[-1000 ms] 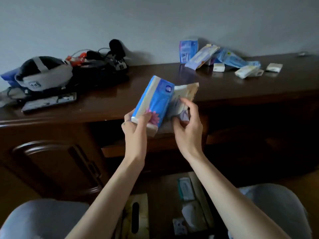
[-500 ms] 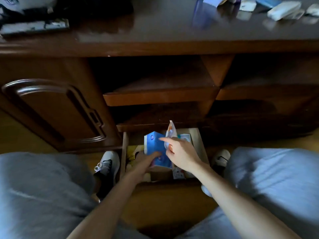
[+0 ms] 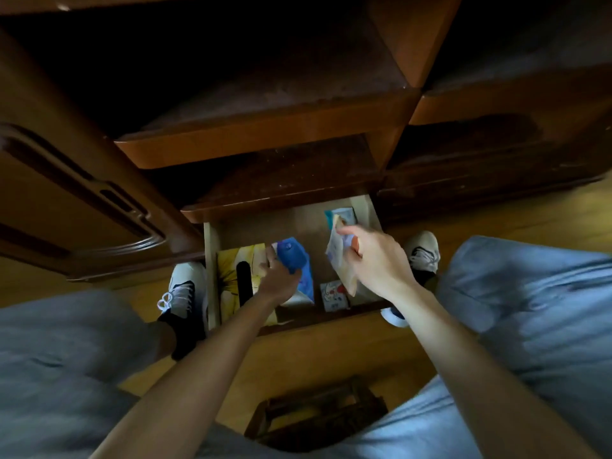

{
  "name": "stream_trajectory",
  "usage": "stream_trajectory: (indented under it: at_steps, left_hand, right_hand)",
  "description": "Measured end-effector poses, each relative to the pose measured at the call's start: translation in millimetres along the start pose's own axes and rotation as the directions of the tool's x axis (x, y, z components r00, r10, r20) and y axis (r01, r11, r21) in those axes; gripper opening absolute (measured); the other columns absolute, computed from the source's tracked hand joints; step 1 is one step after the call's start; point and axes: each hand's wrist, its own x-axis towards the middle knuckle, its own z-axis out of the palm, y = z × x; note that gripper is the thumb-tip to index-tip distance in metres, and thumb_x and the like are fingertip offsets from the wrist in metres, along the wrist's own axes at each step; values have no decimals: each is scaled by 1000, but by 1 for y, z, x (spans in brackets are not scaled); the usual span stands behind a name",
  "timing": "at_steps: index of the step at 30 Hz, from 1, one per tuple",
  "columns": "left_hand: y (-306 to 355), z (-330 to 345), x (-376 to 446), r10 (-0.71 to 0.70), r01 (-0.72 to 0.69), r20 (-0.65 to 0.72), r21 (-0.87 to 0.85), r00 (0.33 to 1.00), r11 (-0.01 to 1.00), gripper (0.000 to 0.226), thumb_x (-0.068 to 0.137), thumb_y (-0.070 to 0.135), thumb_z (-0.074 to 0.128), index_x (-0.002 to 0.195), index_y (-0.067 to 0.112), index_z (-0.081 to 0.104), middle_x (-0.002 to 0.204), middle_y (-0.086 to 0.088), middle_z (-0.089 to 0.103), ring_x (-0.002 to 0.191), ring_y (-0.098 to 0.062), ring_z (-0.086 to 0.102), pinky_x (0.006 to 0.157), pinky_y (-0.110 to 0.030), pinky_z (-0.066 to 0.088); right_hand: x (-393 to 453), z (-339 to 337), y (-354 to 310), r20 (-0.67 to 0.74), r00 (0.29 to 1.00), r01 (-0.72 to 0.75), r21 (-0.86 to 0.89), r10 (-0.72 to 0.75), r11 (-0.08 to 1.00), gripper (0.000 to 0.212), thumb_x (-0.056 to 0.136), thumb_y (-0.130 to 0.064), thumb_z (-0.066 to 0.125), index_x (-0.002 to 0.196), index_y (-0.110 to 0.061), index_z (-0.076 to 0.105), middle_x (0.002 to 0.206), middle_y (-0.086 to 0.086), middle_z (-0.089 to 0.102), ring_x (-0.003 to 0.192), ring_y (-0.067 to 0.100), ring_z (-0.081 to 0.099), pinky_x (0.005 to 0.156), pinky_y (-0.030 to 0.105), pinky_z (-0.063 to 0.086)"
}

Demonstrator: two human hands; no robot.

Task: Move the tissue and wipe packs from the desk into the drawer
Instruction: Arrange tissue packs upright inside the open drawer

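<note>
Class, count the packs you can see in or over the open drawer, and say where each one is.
5: yellow pack at left, blue pack in left hand, beige pack in right hand, small pack at front, teal pack at back. Others may be hidden.

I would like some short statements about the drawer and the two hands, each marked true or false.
1. The drawer is open. True.
2. The left hand holds a blue pack. True.
3. The right hand is empty. False: it holds a pale pack.
4. A yellow tissue box lies at the drawer's left side. True.
5. Both hands are above the desk top. False: they are at the drawer.
</note>
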Motion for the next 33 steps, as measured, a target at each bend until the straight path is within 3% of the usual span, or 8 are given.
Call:
stream_trajectory:
  at_steps: [3,7,10,15,20,23,28,33]
  left_hand:
    - [-2,13,4,-47,22,60,368,997,929,82,104,46,42,159,12,-8,165,-23,11,143,-47,30,110,-50,35]
    - [8,1,10,-62,-5,68,713,996,702,74,106,51,29,161,8,5,166,-21,14,144,-44,31,113,-50,32]
    - [12,-2,9,-80,-90,215,677,973,731,56,109,24,31,156,-3,19,158,-35,22,130,-43,51,101,-43,45]
    - [9,2,1,104,3,-80,806,991,592,72,94,14,56,154,1,19,155,-21,34,116,-34,60,76,-37,49]
    - [18,2,16,366,-140,-91,819,926,556,56,95,49,50,139,12,53,142,-13,46,127,-32,43,97,-43,43]
    - [21,10,23,217,-112,-28,786,976,608,83,91,73,41,147,12,45,151,-16,43,136,-37,39,104,-48,39]
    - [21,26,36,17,-19,10,626,1000,779,89,87,70,52,151,10,37,153,-20,43,132,-37,48,106,-48,44]
    - [24,23,40,83,-65,6,680,997,731,87,89,66,54,158,20,25,164,-18,19,143,-41,34,108,-50,40]
  right_hand:
    - [-3,0,5,10,1000,-4,35,3,999,41,98,-19,64,138,-25,61,130,2,70,112,19,69,79,33,62]
    - [-3,-1,7,-4,1000,-7,61,7,998,40,98,-19,64,137,-24,62,129,3,70,112,19,69,77,34,62]
    - [-2,-1,6,-17,1000,-6,93,8,996,40,97,-18,64,135,-26,63,124,1,72,106,18,71,76,34,62]
    - [-1,-1,6,-40,999,-26,105,30,994,40,96,-19,65,135,-26,63,123,0,72,106,17,70,72,24,54]
    - [-3,0,13,-38,998,-53,99,57,994,39,97,-20,64,136,-25,63,127,0,70,108,17,69,66,15,44]
    - [-2,2,14,-37,998,-52,93,56,994,37,98,-22,63,136,-24,63,128,0,70,107,16,70,68,18,51]
    - [-1,3,18,-64,996,-61,91,67,994,39,98,-22,65,136,-26,63,128,-2,70,109,16,69,75,23,54]
    - [-1,6,21,-56,997,-44,82,49,996,38,99,-23,64,137,-26,62,129,-1,70,109,15,69,75,24,57]
